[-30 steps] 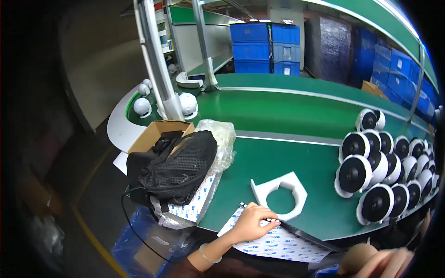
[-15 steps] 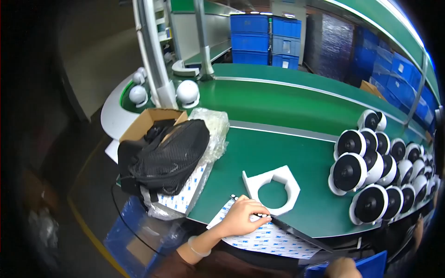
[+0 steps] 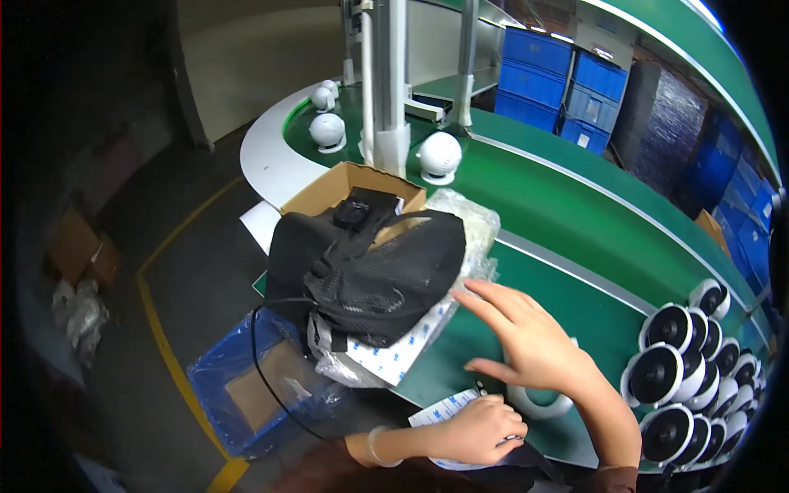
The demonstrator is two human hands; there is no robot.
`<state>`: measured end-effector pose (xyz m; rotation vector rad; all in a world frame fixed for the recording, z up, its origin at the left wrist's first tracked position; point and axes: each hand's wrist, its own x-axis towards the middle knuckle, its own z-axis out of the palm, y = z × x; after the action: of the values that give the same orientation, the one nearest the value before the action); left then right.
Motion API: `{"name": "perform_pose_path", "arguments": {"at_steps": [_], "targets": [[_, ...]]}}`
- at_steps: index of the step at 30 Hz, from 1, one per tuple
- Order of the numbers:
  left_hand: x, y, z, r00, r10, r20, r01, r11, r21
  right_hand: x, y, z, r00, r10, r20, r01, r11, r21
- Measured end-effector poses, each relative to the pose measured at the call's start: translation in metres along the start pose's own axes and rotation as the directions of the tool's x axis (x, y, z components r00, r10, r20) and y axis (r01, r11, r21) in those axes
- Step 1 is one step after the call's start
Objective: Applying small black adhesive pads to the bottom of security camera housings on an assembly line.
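My left hand (image 3: pixel 477 431) is closed at the bench's front edge, gripping a white adhesive backing sheet (image 3: pixel 444 408) with blue print. A small dark piece shows at its fingertips; what else lies inside the fist is hidden. My right hand (image 3: pixel 530 333) is raised over the bench, fingers stretched and thumb apart, with nothing in it. Its fingertips are near a black mesh bag (image 3: pixel 386 279), apparently not touching it. Partly covered by this hand, a white ring-shaped piece (image 3: pixel 542 404) lies on the green bench.
The bag leans on an open cardboard box (image 3: pixel 312 187), beside bubble wrap (image 3: pixel 474 215) and a stack of printed sheets (image 3: pixel 380 361). Several white-and-black round devices (image 3: pixel 662 374) crowd the right side. A blue plastic-lined bin (image 3: pixel 238 394) stands on the floor at left.
The view has swung left. My right hand has risen from the lower edge to above the bench, toward the bag. The left hand stays on the sheet, its fingers more curled.
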<state>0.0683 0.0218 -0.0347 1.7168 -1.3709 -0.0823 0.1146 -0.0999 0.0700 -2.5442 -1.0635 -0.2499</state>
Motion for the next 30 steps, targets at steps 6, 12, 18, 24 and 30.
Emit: {"name": "perform_pose_path", "arguments": {"at_steps": [6,12,18,24,30], "targets": [[-0.025,-0.026,-0.037,0.974,-0.173,-0.144,0.131,0.956,-0.262,0.108,0.049,0.018,0.997,-0.049,-0.057,0.054,0.994,0.092],[-0.029,-0.048,-0.029,0.970,-0.238,-0.039,0.212,0.919,-0.332,0.231,0.098,0.066,0.987,-0.097,0.130,0.116,0.982,-0.149],[-0.028,-0.047,-0.035,0.971,-0.238,-0.035,0.215,0.924,-0.317,0.300,0.131,0.107,0.829,0.249,0.500,-0.064,0.932,-0.358],[-0.032,-0.048,-0.038,0.968,-0.236,0.084,0.250,0.913,-0.323,0.312,0.098,0.075,0.613,0.418,0.670,0.004,0.847,-0.532],[-0.029,-0.071,-0.043,0.968,-0.198,0.151,0.239,0.910,-0.337,0.283,0.161,0.106,0.349,0.054,0.936,-0.095,0.995,-0.022]]}}
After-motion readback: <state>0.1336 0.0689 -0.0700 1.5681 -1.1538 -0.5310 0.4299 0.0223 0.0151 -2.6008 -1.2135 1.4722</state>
